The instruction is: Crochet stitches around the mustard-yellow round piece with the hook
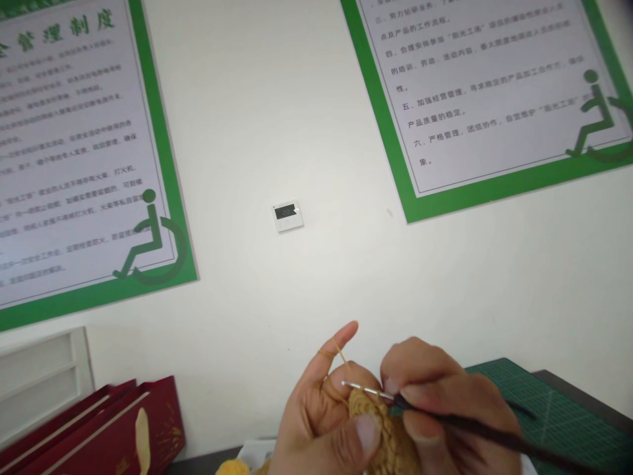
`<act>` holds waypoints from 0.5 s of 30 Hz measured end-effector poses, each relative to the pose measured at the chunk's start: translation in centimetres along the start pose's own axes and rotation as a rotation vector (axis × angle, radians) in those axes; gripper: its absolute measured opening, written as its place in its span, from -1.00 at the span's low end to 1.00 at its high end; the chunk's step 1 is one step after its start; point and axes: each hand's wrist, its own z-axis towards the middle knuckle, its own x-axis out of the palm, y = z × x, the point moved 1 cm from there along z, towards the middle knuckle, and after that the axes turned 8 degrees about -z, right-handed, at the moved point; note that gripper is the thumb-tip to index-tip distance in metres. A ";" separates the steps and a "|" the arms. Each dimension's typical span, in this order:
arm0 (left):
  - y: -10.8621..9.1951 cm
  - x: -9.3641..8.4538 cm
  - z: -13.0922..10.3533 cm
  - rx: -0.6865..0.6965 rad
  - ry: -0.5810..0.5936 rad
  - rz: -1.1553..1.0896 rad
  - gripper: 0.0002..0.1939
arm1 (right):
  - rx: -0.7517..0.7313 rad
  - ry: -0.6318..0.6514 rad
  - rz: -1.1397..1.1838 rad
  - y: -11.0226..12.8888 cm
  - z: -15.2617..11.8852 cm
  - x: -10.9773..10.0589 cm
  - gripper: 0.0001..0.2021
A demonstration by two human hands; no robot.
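My left hand [316, 422] pinches a tan crocheted piece [393, 448] between thumb and fingers, low in the view. Its index finger is raised, with tan yarn [342, 354] wound round it and running down towards the work. In my right hand [445, 386] is a crochet hook [366, 389], gripped like a pen by its dark handle. The silver tip points left and lies at the top edge of the crocheted piece, by the left fingers. Part of the piece is hidden behind both hands.
A green cutting mat [548, 412] lies on the dark table at right. Dark red paper bags [163, 409] stand at lower left, and something yellow [232, 467] shows at the bottom edge. The wall behind carries a thermostat [287, 221] and two green-framed posters [405, 191].
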 end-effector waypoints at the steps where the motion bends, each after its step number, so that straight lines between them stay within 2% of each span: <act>1: -0.1 0.0 0.0 0.003 0.023 -0.005 -0.29 | 0.128 -0.012 0.116 0.0 0.0 0.6 -0.94; 4: -0.3 -0.2 -0.1 0.047 0.083 0.003 -0.22 | 0.290 0.011 0.321 0.2 -0.2 1.5 -0.93; 9: -0.6 -0.8 -0.1 0.056 0.119 0.071 -0.16 | 0.439 0.020 0.429 0.4 0.1 0.5 -0.83; 12: -0.7 -0.9 -0.2 0.035 0.128 0.082 -0.18 | 0.642 0.052 0.568 0.4 0.5 0.4 -0.77; 15: -0.6 -0.6 -0.4 0.098 0.105 0.099 -0.22 | 0.840 0.115 0.649 0.3 0.7 1.0 -0.69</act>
